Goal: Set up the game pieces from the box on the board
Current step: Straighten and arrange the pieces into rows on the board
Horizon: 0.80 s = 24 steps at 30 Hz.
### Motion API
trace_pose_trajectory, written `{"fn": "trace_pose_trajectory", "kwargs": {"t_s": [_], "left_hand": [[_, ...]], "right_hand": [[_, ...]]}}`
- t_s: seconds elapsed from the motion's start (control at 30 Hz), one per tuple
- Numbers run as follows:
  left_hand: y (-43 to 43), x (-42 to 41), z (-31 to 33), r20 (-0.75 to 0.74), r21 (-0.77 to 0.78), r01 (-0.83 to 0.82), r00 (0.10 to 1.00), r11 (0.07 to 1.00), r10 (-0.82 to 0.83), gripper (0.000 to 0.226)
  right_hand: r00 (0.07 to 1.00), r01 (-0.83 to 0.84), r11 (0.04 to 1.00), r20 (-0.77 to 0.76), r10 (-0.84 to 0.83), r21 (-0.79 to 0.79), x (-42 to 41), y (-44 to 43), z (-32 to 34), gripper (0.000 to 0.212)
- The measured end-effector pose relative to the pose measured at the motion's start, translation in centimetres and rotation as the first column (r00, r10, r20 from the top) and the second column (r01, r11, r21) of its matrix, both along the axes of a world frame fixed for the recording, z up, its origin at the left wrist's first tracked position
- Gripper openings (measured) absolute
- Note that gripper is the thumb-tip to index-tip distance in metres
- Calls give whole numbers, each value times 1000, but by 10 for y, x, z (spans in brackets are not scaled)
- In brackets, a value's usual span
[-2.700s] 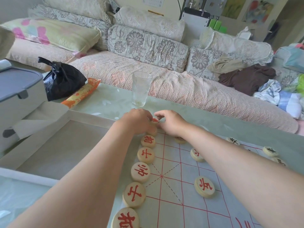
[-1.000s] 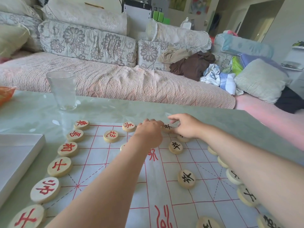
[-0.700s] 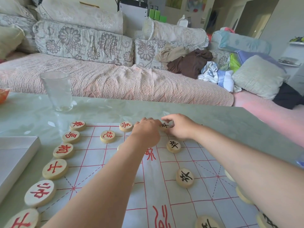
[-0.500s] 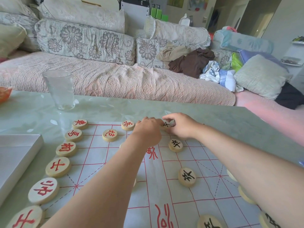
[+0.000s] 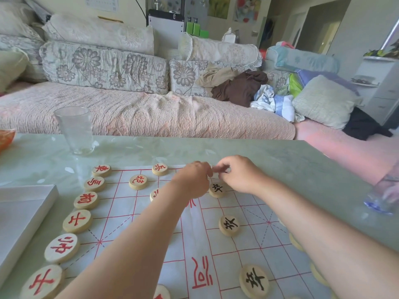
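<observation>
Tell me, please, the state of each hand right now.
Left hand: fingers curled, contents cannot be told.
Right hand: pinching a game piece.

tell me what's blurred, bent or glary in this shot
Head view: the wide lens bows the sofa and the table edge; daylight glare patches the table by the clear glass; the blue glass at far right is smeared; the piece in the right hand is too soft to read.

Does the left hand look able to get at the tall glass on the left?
Probably yes: the left hand sits at the far edge of the board, and only bare tabletop and flat red pieces lie between it and the glass.
</observation>
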<state>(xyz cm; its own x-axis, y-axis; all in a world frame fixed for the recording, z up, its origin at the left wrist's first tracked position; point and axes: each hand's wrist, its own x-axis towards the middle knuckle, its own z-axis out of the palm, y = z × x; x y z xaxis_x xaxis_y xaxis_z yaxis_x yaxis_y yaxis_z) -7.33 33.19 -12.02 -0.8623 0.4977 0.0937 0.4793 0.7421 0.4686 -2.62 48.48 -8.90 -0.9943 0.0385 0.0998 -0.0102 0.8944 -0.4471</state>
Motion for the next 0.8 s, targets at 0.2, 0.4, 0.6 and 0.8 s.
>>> {"fn": "trace_pose_trajectory", "kwargs": {"t_s": [0.2,0.4,0.6,0.8], "left_hand": [[-9,9,4,72,-61,47,996,997,-42,38],[-18,8,6,93,-21,85,992,996,-83,38],[-21,8,2,92,73,115,988,991,-122,30],[-21,9,3,92,76,127,987,989,-134,20]], "right_hand": [[983,-3,995,182,-14,95,19,-2,-4,44],[975,-60,998,215,56,14,14,2,-10,46],[978,-48,999,205,46,4,14,8,-12,64],[969,-121,992,222,111,30,14,4,-11,45]]}}
